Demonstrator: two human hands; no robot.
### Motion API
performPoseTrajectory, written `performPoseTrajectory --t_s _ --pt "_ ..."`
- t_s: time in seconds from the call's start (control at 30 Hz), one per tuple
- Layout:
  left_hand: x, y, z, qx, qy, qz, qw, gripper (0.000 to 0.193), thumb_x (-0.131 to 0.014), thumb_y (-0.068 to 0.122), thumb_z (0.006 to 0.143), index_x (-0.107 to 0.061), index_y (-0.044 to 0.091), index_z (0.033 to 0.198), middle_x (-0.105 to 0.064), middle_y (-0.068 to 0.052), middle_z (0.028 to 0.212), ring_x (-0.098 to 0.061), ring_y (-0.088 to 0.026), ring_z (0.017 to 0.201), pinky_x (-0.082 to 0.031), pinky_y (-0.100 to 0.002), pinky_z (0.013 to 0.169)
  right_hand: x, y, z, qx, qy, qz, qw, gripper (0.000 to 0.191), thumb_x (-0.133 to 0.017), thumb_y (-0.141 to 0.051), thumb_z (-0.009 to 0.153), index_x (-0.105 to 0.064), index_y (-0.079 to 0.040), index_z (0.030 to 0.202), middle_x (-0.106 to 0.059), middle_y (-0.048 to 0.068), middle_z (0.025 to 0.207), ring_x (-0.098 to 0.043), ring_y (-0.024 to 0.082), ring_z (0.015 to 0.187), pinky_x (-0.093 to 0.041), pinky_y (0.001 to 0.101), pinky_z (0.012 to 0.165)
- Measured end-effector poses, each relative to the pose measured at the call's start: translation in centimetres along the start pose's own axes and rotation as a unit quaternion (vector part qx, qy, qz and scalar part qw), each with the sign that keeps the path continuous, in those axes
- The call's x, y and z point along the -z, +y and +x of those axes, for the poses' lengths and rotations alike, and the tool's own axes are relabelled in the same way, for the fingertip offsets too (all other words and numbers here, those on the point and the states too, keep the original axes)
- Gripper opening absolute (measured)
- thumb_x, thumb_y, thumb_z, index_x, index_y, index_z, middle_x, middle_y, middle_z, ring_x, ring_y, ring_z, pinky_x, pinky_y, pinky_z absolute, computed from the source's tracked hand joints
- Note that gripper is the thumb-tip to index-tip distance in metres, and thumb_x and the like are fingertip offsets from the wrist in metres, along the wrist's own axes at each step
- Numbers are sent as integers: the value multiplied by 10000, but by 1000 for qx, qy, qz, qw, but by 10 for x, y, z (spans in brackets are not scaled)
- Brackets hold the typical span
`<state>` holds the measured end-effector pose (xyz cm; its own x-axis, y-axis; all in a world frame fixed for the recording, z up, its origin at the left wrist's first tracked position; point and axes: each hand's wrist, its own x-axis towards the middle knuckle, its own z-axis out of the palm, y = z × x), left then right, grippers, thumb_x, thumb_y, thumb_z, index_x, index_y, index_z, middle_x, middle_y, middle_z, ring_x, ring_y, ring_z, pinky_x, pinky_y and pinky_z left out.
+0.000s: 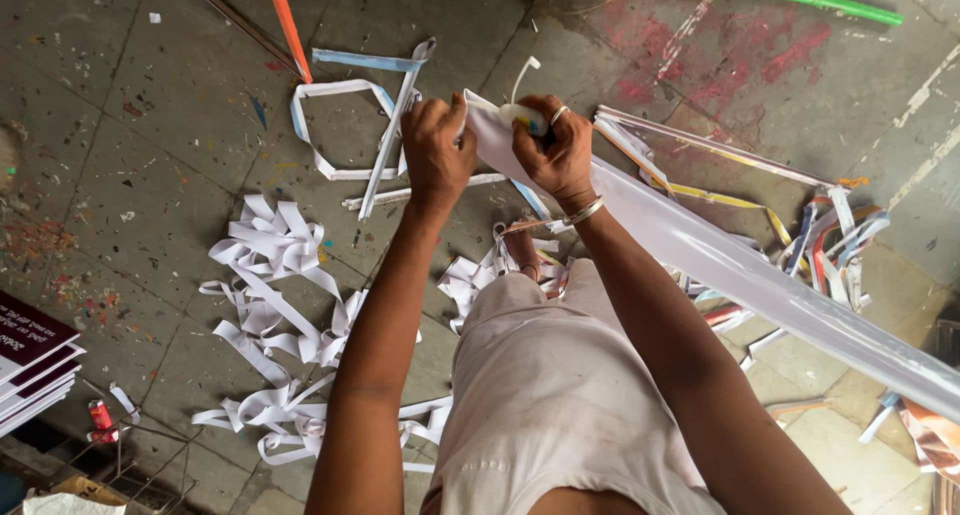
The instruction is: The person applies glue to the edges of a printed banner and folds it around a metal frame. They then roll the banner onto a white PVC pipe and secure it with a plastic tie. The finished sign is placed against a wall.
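The left hand (437, 143) pinches the near end of a long rolled white glossy sheet (720, 260). The right hand (553, 147), just beside it, is closed on a small white tape roll (524, 116) pressed against that end. The sheet runs away rightward. Left of it, curled white paper strips (275, 295) litter the grey stone floor (150, 125).

White paper strips (285, 305) litter a grey, paint-speckled stone floor (130, 125) with red stains. A long glossy white rolled sheet (760, 285), a bright green broom handle (825, 2), an orange stick (288, 25).
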<state>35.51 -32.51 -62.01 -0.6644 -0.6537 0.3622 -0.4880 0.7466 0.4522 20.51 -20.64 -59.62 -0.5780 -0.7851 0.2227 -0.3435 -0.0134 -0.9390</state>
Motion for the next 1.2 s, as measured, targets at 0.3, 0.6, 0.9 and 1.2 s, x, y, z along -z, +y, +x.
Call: performPoseTrajectory --t_s 0.3,0.6,0.9,1.2 --pt "11 0 21 -134 -128 124 975 251 -619 96 902 -693 -72 1073 -647 -166 1086 -566 -289 1025 -455 -392 957 3 -3 17 -60 78 174 980 179 -688 -101 969 -638 31 1079 -661 34 921 -575 81 816 -480 235 733" --pt "10 12 45 -281 -231 271 891 185 -660 209 809 -802 90 808 -690 -129 941 -583 -286 1031 -443 -423 915 28 -8 9 -80 124 283 947 189 -699 -86 1027 -567 2 1129 -691 97 1029 -681 144 889 -571 301 778" --pt "12 3 47 -103 -211 36 971 380 -704 332 949 -732 -42 1010 -684 -186 1116 -574 -361 1125 -439 -493 1016 211 35 -183 -117 292 -92 945 195 -672 -29 1077 -597 -30 1257 -638 65 1158 -595 173 1067 -531 324 924" --pt "-61 162 -37 -171 -185 28 967 1181 -659 767 882 -165 0 1632 -144 -302 1671 -116 -513 1543 -79 -617 1261 275 37 -259 -94 350 -225 904 251 -720 -54 1035 -587 -23 1246 -686 128 1184 -651 225 1107 -510 379 989"
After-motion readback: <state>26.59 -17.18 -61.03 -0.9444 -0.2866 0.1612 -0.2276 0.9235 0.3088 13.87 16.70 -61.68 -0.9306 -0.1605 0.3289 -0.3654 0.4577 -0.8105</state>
